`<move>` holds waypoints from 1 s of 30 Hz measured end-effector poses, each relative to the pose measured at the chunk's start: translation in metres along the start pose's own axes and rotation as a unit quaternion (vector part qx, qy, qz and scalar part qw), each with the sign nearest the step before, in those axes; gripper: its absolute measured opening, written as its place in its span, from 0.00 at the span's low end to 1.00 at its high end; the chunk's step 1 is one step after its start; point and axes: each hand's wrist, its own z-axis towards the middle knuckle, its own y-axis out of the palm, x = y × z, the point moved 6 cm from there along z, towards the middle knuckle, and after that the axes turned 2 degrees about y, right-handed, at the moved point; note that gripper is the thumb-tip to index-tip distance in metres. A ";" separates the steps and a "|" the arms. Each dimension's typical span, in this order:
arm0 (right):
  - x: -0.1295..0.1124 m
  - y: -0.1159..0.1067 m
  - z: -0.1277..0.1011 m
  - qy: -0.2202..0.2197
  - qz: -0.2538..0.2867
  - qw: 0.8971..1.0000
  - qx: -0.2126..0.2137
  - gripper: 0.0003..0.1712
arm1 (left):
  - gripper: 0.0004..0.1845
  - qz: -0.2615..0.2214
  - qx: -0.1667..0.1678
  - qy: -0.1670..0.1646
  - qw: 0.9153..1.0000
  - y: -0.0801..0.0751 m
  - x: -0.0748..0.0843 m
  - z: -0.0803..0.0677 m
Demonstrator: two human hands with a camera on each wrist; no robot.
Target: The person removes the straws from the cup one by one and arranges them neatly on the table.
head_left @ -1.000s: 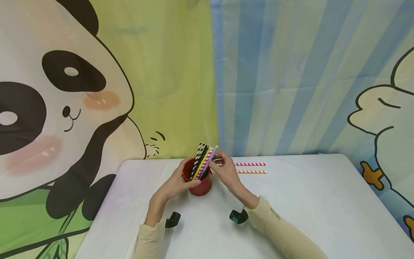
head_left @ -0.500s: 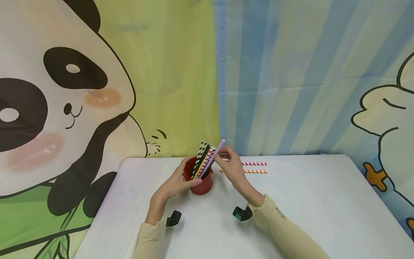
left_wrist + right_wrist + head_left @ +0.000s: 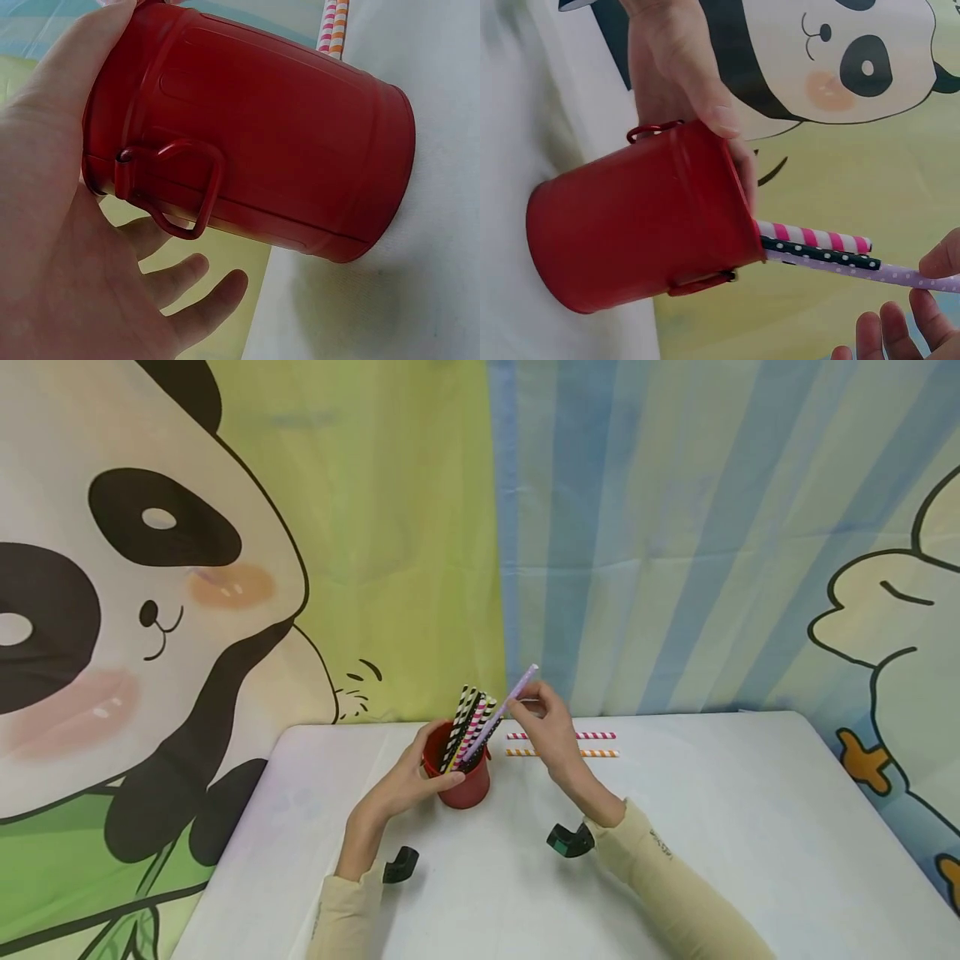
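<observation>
A red metal bucket (image 3: 467, 792) with small side handles stands on the white table. My left hand (image 3: 403, 783) grips its rim, the thumb on the near side; several fingers stretch past the bucket in the left wrist view. Inside lean several patterned paper straws, among them a pink-striped straw (image 3: 817, 236) and a black dotted straw (image 3: 832, 256). My right hand (image 3: 551, 728) pinches a lavender straw (image 3: 527, 677) with white dots near its upper end. That straw slants up to the right, higher than the others, its lower end within the bucket.
To the right of the bucket, a pink-striped straw (image 3: 596, 736) and an orange-striped straw (image 3: 597, 753) lie side by side on the table (image 3: 712, 827). Behind hangs a printed curtain (image 3: 405, 543). Black camera pieces (image 3: 570, 841) show by both wrists.
My right hand has moved up and to the right, drawing the lavender straw partly out of the bunch. My left hand has stayed on the bucket's rim.
</observation>
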 end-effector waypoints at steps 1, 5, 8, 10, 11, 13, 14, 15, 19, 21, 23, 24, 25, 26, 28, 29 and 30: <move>-0.001 -0.001 0.000 0.001 0.001 1.000 0.001 0.12 | 0.48 0.002 0.000 -0.001 1.000 0.000 0.000 0.000; -0.005 -0.006 0.001 0.006 0.007 1.000 0.003 0.14 | 0.49 0.002 0.001 -0.007 1.000 0.000 -0.003 0.000; -0.006 -0.010 0.002 0.002 0.012 1.000 0.008 0.14 | 0.50 0.004 0.002 -0.007 1.000 -0.001 -0.003 0.000; -0.007 -0.012 0.003 -0.003 0.015 1.000 0.009 0.14 | 0.49 0.003 0.002 -0.005 1.000 -0.001 -0.001 -0.001; -0.008 -0.014 0.003 -0.005 0.019 1.000 0.010 0.13 | 0.48 0.003 0.001 -0.002 1.000 -0.001 -0.001 -0.001; -0.009 -0.016 0.004 -0.009 0.028 0.999 0.013 0.13 | 0.48 0.002 0.002 -0.002 1.000 -0.001 0.000 -0.002; -0.009 -0.018 0.005 -0.010 0.033 0.999 0.014 0.13 | 0.47 0.001 0.003 -0.003 1.000 -0.001 0.000 -0.002; -0.010 -0.019 0.005 -0.012 0.039 0.999 0.014 0.12 | 0.48 0.000 0.003 -0.002 1.000 -0.001 -0.001 -0.002; -0.015 -0.026 0.006 -0.011 0.066 0.997 0.024 0.11 | 0.48 0.001 0.005 -0.009 1.000 -0.001 -0.002 -0.002; -0.019 -0.030 0.006 -0.015 0.074 0.997 0.030 0.11 | 0.49 0.004 0.004 -0.008 1.000 -0.001 -0.002 -0.002; -0.025 -0.032 0.004 -0.022 0.074 0.997 0.032 0.11 | 0.49 0.007 0.005 -0.009 1.000 -0.001 -0.002 -0.002; -0.027 -0.033 0.003 -0.027 0.071 0.997 0.032 0.11 | 0.49 0.008 0.005 -0.007 1.000 -0.001 -0.001 -0.001; -0.030 -0.034 0.002 -0.032 0.072 0.996 0.032 0.11 | 0.49 0.009 0.004 -0.005 1.000 -0.001 0.000 -0.001; -0.032 -0.034 0.002 -0.037 0.071 0.996 0.030 0.12 | 0.49 0.011 0.004 -0.003 1.000 -0.001 0.000 -0.001; -0.036 -0.036 0.001 -0.046 0.068 0.996 0.028 0.13 | 0.49 0.008 0.004 -0.004 1.000 -0.001 0.000 -0.001; -0.036 -0.036 0.001 -0.048 0.068 0.996 0.029 0.12 | 0.49 0.007 0.004 -0.006 1.000 -0.001 0.000 -0.001; -0.037 -0.037 0.001 -0.050 0.068 0.996 0.030 0.13 | 0.49 0.006 0.004 -0.007 1.000 0.000 0.000 -0.001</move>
